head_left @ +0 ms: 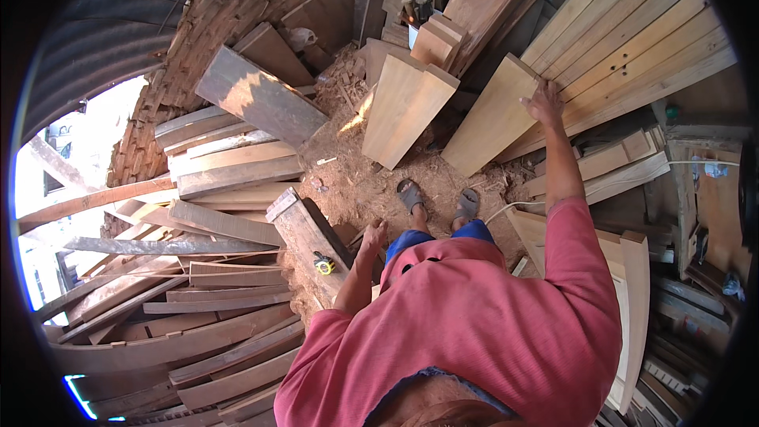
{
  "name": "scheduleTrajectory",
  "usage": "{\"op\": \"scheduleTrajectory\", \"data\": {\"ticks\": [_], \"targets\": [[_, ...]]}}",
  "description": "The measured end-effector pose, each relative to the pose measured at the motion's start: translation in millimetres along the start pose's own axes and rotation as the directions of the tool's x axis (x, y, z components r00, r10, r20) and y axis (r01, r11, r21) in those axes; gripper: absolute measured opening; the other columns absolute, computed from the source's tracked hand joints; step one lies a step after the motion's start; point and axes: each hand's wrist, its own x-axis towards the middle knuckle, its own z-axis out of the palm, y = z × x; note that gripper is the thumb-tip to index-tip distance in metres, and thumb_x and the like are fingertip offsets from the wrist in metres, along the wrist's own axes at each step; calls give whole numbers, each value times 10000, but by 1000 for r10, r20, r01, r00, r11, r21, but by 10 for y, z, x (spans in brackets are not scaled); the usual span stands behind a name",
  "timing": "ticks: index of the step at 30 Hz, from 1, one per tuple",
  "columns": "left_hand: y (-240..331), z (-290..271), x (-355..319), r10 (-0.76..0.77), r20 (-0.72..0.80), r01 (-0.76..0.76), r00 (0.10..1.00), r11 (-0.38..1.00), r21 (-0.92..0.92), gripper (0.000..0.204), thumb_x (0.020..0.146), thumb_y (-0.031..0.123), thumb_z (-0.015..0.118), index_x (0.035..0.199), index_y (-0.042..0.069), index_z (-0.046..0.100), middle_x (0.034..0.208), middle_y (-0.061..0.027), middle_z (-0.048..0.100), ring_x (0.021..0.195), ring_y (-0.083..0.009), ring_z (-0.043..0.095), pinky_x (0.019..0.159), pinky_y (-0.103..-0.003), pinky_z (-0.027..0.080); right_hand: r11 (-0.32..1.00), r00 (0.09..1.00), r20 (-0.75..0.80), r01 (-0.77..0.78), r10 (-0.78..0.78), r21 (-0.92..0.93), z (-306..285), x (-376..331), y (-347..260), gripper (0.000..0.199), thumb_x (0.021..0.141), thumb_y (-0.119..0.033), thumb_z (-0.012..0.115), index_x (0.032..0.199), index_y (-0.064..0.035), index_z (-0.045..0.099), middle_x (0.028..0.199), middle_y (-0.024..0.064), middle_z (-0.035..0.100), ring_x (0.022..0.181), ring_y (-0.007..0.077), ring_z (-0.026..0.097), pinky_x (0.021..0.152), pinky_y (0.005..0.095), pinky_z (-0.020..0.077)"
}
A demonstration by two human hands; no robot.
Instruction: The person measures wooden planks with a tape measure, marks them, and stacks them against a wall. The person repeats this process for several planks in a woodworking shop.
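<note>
- The fingers (534,97) of the right hand (544,103) lie spread and flat over the upper right corner of a pale leaning plank (492,117); they press on its face and edge and do not close around it.
- The left hand (374,233) hangs near the thigh; it holds nothing, and how far its fingers curl cannot be told.
- The leaning plank stands tilted, foot in the sawdust floor (356,182) just ahead of the sandalled feet (437,199), top resting toward the stack of long boards (632,47) on the right.
- Handling judgement: the plank looks thick, stiff and fairly heavy, with a dry sawn surface that gives good friction. It is not fragile, but the edges may carry splinters.
- Grip points: take the long edges, one hand high and one near mid-length, to control the tilt; the top corner alone gives poor leverage.
- Just left of it, a pair of wide planks (405,107) leans the same way, near but apart.
- At the left side, a dark beam (304,241) carries a yellow tape measure (323,263).
- Obstructions: piled grey boards (225,166) at far left, offcuts (617,162) at right, and a pale cord (506,209) running by the right foot restrict footing and swing room.
</note>
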Motion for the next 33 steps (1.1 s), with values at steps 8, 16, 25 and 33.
{"op": "scheduleTrajectory", "data": {"ticks": [8, 16, 25, 33], "targets": [[329, 359, -208, 67, -4, -67, 998, 993, 94, 520, 971, 385, 551, 1264, -30, 662, 1089, -209, 734, 1056, -302, 682, 898, -421, 525, 992, 993, 48, 102, -106, 80, 72, -49, 110, 830, 883, -523, 745, 1476, -38, 426, 1512, 230, 441, 1328, 391, 552, 1056, 473, 508], [696, 588, -558, 172, 21, -173, 985, 982, 80, 522, 984, 449, 585, 1253, 8, 662, 1177, -261, 714, 1142, -378, 685, 981, -447, 526, 921, 868, 318, 332, -382, 203, 122, -563, 164, 752, 826, -336, 746, 1447, -6, 481, 1457, 286, 527, 1357, 430, 522, 1115, 471, 456], [1773, 785, -486, 445, -241, -506, 863, 762, -404, 668, 1027, 391, 593, 1539, 44, 341, 1378, -260, 590, 1256, -352, 597, 1063, -466, 473, 791, 828, 228, 351, -512, 501, 656, -2207, 1, 473, 765, -197, 741, 1192, -21, 639, 1061, 268, 714, 1027, 447, 684, 877, 525, 548], [2138, 604, -143, 530, -48, -344, 847, 476, -809, 561, 1055, 427, 506, 1447, 27, 457, 1077, -166, 726, 952, -252, 688, 919, -388, 531, 775, 707, 327, 524, -628, 354, 252, -2894, -456, 613, 775, -135, 747, 1355, -41, 571, 1106, 277, 710, 1054, 472, 676, 903, 542, 547]]}}
